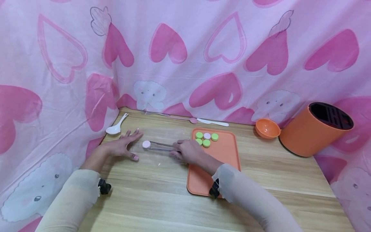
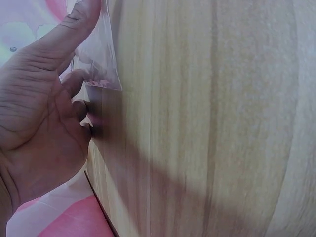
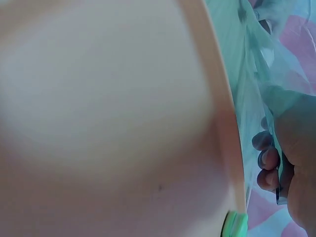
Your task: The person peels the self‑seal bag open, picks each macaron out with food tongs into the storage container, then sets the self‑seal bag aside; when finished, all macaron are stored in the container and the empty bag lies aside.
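Right hand [image 1: 188, 151] grips clear tongs [image 1: 162, 146], fingers curled round the handle end. Tong tips point left and pinch a pale pink disc [image 1: 146, 144], which sits inside a clear plastic bag [image 1: 157, 146] lying flat on the table [image 1: 275, 174]. Left hand [image 1: 123, 146] lies flat, fingers spread and straight, pressing the bag's left edge; the left wrist view shows the thumb [image 2: 74, 24] on the bag film. The two hands are apart, disc between them.

Right wrist sits over the left rim of an orange tray [image 1: 226, 154], mid-table. Four more discs are clustered at the tray's far-left corner: three green [image 1: 199, 135] and one pink [image 1: 207, 136].

White spoon [image 1: 116, 127] at the far-left corner of the table. Fork [image 1: 153, 113] and white knife [image 1: 213, 122] along the far edge, against the heart-print cloth [image 1: 185, 48]. Small orange bowl [image 1: 267, 128] at the far edge right of the tray; orange knife block [image 1: 316, 129] near the far-right corner, tilted.
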Demonstrator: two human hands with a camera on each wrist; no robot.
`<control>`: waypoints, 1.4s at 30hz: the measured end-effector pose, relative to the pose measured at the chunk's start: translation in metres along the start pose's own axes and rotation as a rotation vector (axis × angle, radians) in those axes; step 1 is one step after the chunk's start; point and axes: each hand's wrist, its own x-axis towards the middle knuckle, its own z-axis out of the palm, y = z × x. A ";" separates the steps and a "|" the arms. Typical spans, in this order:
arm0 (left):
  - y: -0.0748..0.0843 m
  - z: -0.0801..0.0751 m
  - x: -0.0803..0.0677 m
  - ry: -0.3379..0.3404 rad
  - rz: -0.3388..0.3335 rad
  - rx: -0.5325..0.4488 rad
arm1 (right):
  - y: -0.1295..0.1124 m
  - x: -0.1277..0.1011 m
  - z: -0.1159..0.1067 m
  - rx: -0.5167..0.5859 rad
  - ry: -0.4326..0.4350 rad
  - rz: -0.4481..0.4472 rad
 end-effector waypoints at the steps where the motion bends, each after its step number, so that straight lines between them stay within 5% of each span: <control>1: 0.000 0.000 0.000 -0.003 -0.008 0.006 | 0.002 -0.002 -0.001 -0.008 0.006 0.002; 17: -0.001 0.002 0.006 -0.017 -0.008 0.050 | 0.035 -0.052 -0.017 -0.002 0.056 0.034; 24: -0.001 0.002 0.007 -0.019 -0.005 0.053 | 0.054 -0.083 -0.029 -0.023 0.050 0.122; 34: 0.002 0.004 0.004 -0.013 -0.032 0.063 | 0.085 -0.126 -0.046 -0.047 0.168 0.111; 42: 0.003 0.005 0.005 -0.002 -0.022 0.086 | 0.101 -0.163 -0.057 -0.013 0.182 0.202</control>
